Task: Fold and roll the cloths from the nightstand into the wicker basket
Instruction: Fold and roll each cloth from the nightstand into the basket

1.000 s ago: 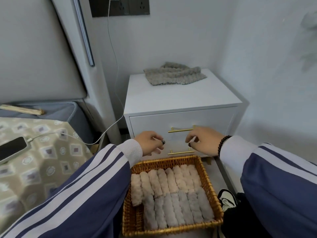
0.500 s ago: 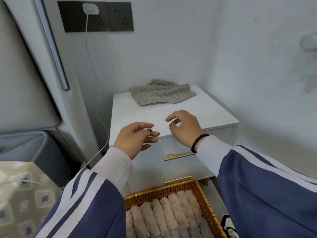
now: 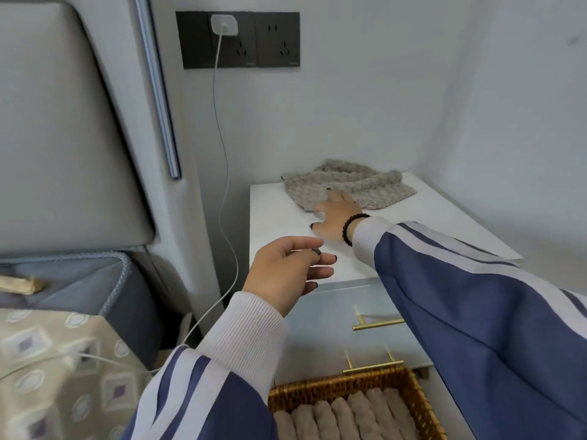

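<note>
Ideally the left hand (image 3: 287, 271), hovering loose-fingered and empty at the nightstand (image 3: 273, 217) front, comes up to help gather. Further right, the right hand (image 3: 336, 214) lies spread on the grey cloth (image 3: 365, 182), fingers over its near-left edge; pinch both layers before lifting towards the wicker basket (image 3: 317, 389).

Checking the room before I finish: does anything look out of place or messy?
Only the grey cloth on the nightstand: it lies rumpled and unfolded under the right hand. Nothing looks spilled or damaged.

Blue white-striped sleeves (image 3: 476, 300), black bead bracelet (image 3: 352, 224).
</note>
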A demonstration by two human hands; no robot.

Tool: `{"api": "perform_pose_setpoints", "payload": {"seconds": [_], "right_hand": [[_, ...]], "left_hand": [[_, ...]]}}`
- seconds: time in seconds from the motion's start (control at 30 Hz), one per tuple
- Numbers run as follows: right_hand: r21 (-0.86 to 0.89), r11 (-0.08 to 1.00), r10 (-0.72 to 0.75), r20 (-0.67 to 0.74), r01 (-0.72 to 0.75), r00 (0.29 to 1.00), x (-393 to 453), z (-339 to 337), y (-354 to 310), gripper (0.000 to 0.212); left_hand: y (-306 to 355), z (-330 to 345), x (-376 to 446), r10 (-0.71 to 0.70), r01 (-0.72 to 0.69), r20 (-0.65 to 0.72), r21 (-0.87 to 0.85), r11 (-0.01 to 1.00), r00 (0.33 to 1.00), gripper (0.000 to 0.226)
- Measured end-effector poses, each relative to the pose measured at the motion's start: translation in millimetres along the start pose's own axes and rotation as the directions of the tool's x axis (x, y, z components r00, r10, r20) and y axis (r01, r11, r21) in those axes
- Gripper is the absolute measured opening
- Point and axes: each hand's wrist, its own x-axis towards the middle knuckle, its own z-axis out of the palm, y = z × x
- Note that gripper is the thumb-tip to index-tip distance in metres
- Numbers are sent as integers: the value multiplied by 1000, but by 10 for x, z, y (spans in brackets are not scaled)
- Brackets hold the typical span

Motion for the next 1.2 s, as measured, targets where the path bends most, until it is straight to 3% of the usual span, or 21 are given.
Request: {"api": "perform_pose_setpoints", "payload": {"seconds": [0.13,0.3,0.43,0.6,0.7,0.83,0.9,0.97,1.1,1.2], "right_hand": [[-138,990,42,114,-26,993,69,59,12,59],[-101,994,-41,24,43,999,-311,119,107,54],[148,982,-111,-42,116,993,-806,67,268,49],[477,868,5,-281,136,960,-1391,-94,350,26],[599,790,119,-363,133,924,-1704,-232,361,33],[595,795,157,-394,121,906,-1977,-299,434,40],[588,800,168,-407,117,898,-2060,-358,495,43],[562,821,162,-402,103,901,-2108,-407,548,47],[417,905,57,-326,89,944,-2107,-429,612,51],[348,933,12,-298,97,955,-2049,-476,774,31]], "left_hand": [[20,-62,-2,5,-5,-6,-7,1000,1000,20],[32,-128,7,19,-19,-19,-9,1000,1000,19],[-4,-107,-7,18,-17,-27,24,1000,999,19],[-97,-57,-4,44,-35,-59,149,988,997,22],[-207,-13,42,163,-133,-52,370,920,985,43],[-306,135,65,286,-255,39,581,773,957,86],[-344,242,80,322,-260,33,669,697,946,94],[-375,338,99,338,-264,57,748,609,939,83],[-402,426,114,230,-259,166,842,473,959,15],[-409,421,137,224,-247,156,849,468,962,10]]}}
